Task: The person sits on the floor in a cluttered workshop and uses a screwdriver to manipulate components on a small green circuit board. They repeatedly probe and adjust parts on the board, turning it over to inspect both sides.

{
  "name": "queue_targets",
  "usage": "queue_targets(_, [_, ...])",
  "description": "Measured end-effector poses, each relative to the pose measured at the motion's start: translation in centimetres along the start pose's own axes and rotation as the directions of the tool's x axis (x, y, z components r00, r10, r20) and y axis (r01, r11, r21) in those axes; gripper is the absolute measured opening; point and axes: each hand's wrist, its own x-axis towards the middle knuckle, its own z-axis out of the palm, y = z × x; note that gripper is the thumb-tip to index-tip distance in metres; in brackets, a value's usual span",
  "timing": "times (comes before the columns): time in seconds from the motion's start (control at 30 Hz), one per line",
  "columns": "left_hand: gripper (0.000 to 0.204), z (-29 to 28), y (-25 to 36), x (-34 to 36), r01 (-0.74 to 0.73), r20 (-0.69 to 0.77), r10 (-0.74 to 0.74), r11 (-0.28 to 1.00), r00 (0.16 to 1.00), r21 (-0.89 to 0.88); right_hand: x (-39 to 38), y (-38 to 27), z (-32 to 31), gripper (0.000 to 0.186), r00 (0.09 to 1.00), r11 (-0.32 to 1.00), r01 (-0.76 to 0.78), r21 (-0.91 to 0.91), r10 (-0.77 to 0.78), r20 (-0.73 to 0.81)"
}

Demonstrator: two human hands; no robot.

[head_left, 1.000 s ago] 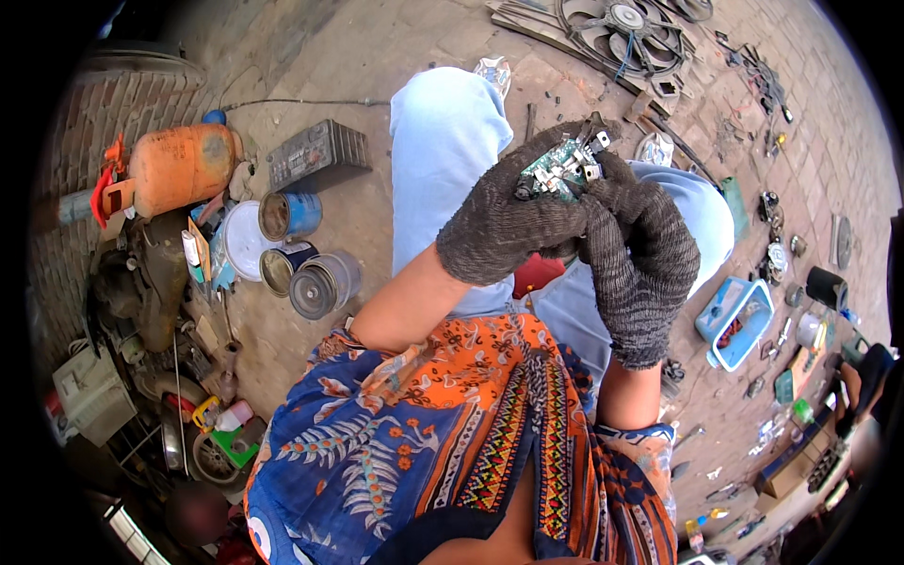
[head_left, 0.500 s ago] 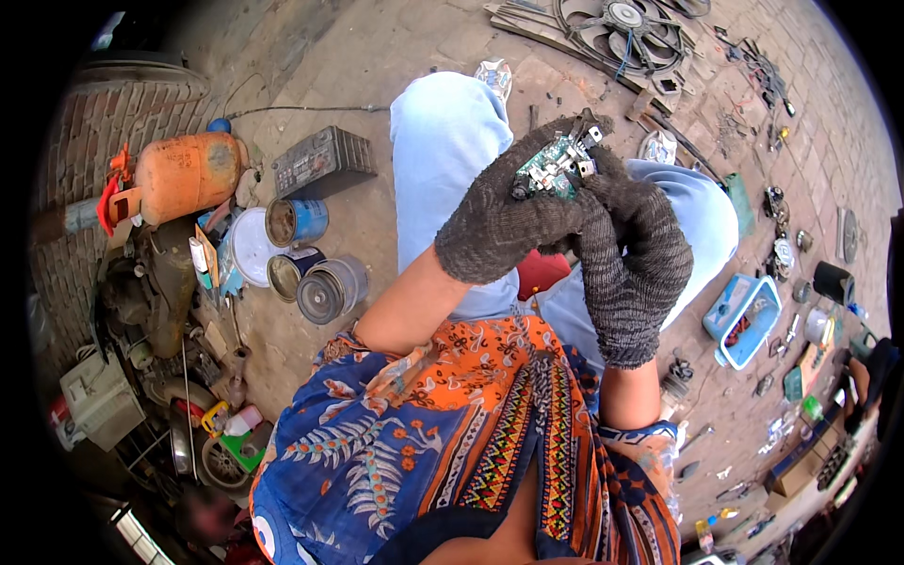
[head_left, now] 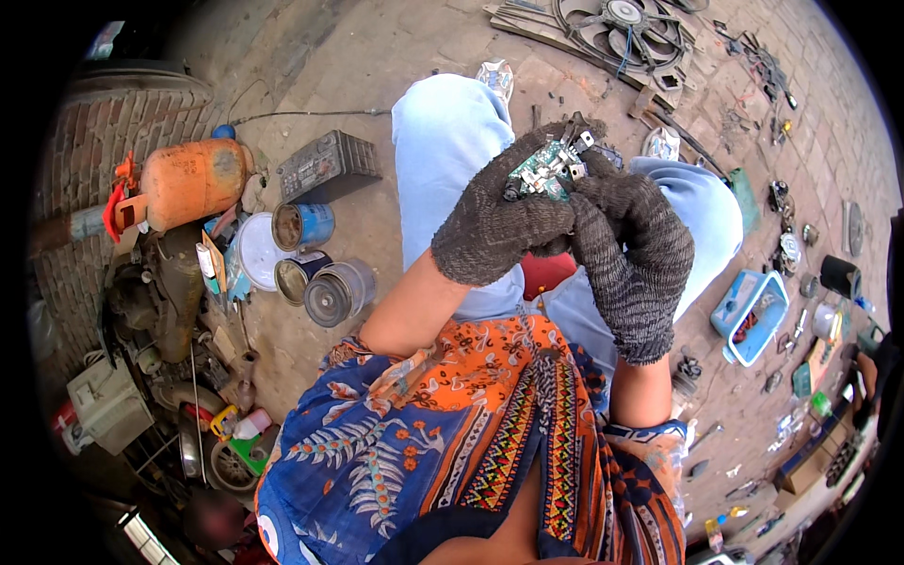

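Note:
A small green circuit board (head_left: 548,171) with silvery metal parts sits in my left hand (head_left: 501,212), which wears a dark grey knitted glove and has its fingers curled round the board. My right hand (head_left: 640,250), gloved alike, presses against the board's right edge with thumb and fingers bent. Both hands are over my lap, between my knees in light blue jeans. The fingertips of the right hand are partly hidden, so whether they pinch a separate small part is unclear. Under the hands a bit of something red (head_left: 546,273) shows.
An orange gas cylinder (head_left: 196,184), a black battery (head_left: 328,168) and several cans (head_left: 341,294) stand to my left. A blue basin (head_left: 750,318) lies to my right among scattered metal parts. Ahead are a hammer (head_left: 650,105) and a radiator fan (head_left: 623,38).
The board has tilted slightly and shifted a little left in my hands. My right fingers have moved a little along its edge. The view has shifted slightly.

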Motion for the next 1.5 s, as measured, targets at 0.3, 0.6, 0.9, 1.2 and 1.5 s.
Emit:
queue_targets(0.3, [0.067,-0.2,-0.2,0.7,-0.018,0.008,0.018,0.999,1.0,-0.031,0.4,0.8,0.5,0.015,0.999,0.999,0.014,0.033,-0.013,-0.05])
queue_targets(0.6, [0.068,-0.2,-0.6,0.6,-0.004,-0.008,0.004,1.0,1.0,-0.02,0.5,1.0,-0.6,0.014,0.994,0.989,-0.104,0.107,0.099,0.052])
queue_targets(0.9, [0.068,-0.1,-0.5,1.1,-0.027,-0.004,0.027,0.999,1.0,-0.02,0.6,1.1,0.2,0.014,0.996,0.99,-0.089,0.11,0.091,-0.017])
queue_targets(1.2, [0.068,0.2,-0.2,1.0,0.01,-0.023,-0.01,1.0,1.0,0.014,0.7,2.0,-0.1,0.015,0.998,0.989,-0.058,0.133,0.058,0.004])
queue_targets(1.5, [0.066,-0.7,-0.3,1.0,0.032,-0.035,-0.032,0.999,0.999,0.003,1.0,1.7,-0.1,0.015,0.988,0.972,-0.144,0.184,0.13,0.083])
